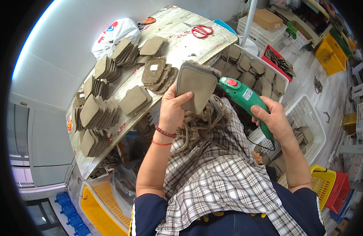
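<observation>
My left hand grips a rounded-square olive-brown fabric pad, thumb on its face, fingers behind it. A green handheld electric cutter with a red button is in my right hand. Its head meets or nearly meets the pad's right edge; I cannot tell whether they touch. A fuzzy grey strip runs along the pad's top and right edge. Tangled brown trimmed strips lie on the checked apron over my lap, below the pad.
Stacks of similar pads stand on the table to the left, with red-handled scissors at its far end. A white crate of pads stands beyond my right hand. Another white crate is at right, a yellow basket lower left.
</observation>
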Demonstrator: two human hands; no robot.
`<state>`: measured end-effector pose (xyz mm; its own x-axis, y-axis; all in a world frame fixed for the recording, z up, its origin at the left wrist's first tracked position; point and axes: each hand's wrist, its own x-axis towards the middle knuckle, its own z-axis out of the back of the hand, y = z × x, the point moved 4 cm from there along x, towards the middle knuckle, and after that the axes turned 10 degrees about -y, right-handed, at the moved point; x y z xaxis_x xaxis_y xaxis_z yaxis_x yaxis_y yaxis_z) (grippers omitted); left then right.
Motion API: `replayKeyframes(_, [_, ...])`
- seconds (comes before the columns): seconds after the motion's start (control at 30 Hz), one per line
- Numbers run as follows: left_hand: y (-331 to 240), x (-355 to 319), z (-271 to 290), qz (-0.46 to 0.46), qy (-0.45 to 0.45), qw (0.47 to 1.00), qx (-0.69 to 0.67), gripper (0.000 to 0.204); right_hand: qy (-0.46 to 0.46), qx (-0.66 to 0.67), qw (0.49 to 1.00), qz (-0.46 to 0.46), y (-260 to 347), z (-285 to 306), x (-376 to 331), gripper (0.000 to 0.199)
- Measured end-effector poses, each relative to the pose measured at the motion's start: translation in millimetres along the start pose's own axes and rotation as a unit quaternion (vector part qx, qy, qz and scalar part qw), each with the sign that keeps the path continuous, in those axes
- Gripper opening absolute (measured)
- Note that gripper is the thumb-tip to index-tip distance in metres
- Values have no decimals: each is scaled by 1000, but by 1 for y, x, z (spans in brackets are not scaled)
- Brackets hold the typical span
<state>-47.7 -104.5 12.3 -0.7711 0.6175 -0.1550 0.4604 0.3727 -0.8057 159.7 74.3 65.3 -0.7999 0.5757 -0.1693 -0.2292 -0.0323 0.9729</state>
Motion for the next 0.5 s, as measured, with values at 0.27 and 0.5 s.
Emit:
replayKeyframes(0.27, [-10, -1, 12, 59, 9, 991, 122, 38, 2, -105, 993, 46, -6, 5, -3, 42])
replayKeyframes(0.5, [5, -10, 13, 124, 3, 982, 146, 41, -18, -106, 993, 58, -13, -10, 1, 40])
